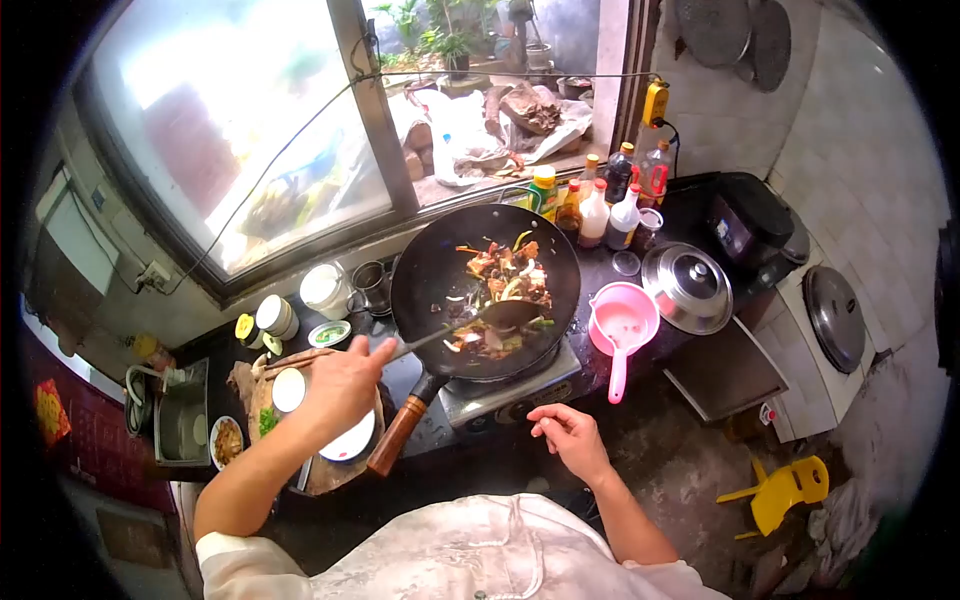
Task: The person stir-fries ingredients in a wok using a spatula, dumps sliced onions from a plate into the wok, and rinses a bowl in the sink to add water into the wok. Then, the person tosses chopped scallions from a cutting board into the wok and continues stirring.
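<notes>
My left hand (343,388) is closed round the handle of a metal ladle (510,316), whose bowl rests low among the food in a black wok (430,235). Chopped meat and vegetables (508,272) lie in the wok, which sits on a gas stove (515,392). The wok's wooden handle (397,436) points down to the left, with no hand on it. My right hand (572,440) hangs in front of the stove, fingers loosely curled and partly apart, holding nothing. Nearest to it is a pink dipper (624,318) on the counter.
Bottles (607,208) and a steel lid (687,288) stand right of the wok. Left are white containers (323,288), a cutting board (330,472) with plates, a food bowl (228,441) and a sink (183,425). A yellow chair (790,493) stands on the floor at right.
</notes>
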Tool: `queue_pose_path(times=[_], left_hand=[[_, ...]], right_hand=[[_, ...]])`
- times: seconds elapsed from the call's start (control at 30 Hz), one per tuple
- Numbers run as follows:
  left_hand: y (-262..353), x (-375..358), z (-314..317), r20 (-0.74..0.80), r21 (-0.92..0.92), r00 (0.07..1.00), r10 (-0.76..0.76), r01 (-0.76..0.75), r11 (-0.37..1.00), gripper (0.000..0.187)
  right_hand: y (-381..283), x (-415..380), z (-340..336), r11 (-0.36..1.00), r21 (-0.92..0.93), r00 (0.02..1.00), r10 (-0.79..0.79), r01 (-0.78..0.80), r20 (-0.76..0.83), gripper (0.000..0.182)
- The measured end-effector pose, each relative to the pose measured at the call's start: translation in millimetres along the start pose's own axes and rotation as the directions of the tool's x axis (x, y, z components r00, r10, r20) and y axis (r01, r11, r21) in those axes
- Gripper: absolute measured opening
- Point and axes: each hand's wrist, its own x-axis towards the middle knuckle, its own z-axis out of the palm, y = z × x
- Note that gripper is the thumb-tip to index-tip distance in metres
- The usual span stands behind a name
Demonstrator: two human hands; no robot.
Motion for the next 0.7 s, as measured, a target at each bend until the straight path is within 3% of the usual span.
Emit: queue_pose_path(times=[0.1, 0.2, 0.3, 0.4, 0.5, 0.63, 0.7], left_hand=[[3.8, 12.3, 29.1, -0.137, 0.052, 0.99, -0.041, 0.048, 0.997, 0.054], [2.6, 15.7, 23.2, -0.149, 0.044, 0.973, -0.176, 0.184, 0.982, 0.057], [-10.0, 31.8, 24.4, -0.245, 0.047, 0.954, -0.17, 0.187, 0.981, 0.062], [6.2, 61.5, 29.4, -0.35, 0.059, 0.928, -0.128, 0.158, 0.986, 0.053], [13.3, 59.6, 33.7, -0.22, 0.155, 0.971, 0.091, -0.058, 0.986, 0.05], [-1.8, 15.3, -10.6, -0.088, 0.203, 0.988, 0.127, -0.107, 0.973, 0.052], [-7.7, -6.6, -48.8, 0.001, 0.194, 1.0, 0.015, -0.015, 0.981, 0.053]], right_hand=[[-4.8, -0.9, -4.4, 1.0, -0.025, 1.0, 0.013, -0.012, 0.013, 0.018], [3.8, 0.3, -15.9, 0.999, -0.037, 1.0, 0.024, -0.024, 0.014, 0.02], [8.7, 1.3, -22.4, 0.998, -0.017, 0.998, 0.057, -0.057, 0.036, 0.022], [8.8, 2.3, -16.9, 0.999, -0.001, 0.996, 0.04, -0.04, 0.077, 0.021], [5.9, 5.5, -18.3, 0.999, -0.018, 0.993, 0.039, -0.037, 0.109, 0.019], [18.4, 7.1, -35.5, 0.999, 0.0, 0.994, 0.042, -0.042, 0.103, 0.022], [17.8, 6.6, -40.8, 0.998, -0.006, 0.993, 0.064, -0.063, 0.097, 0.021]])
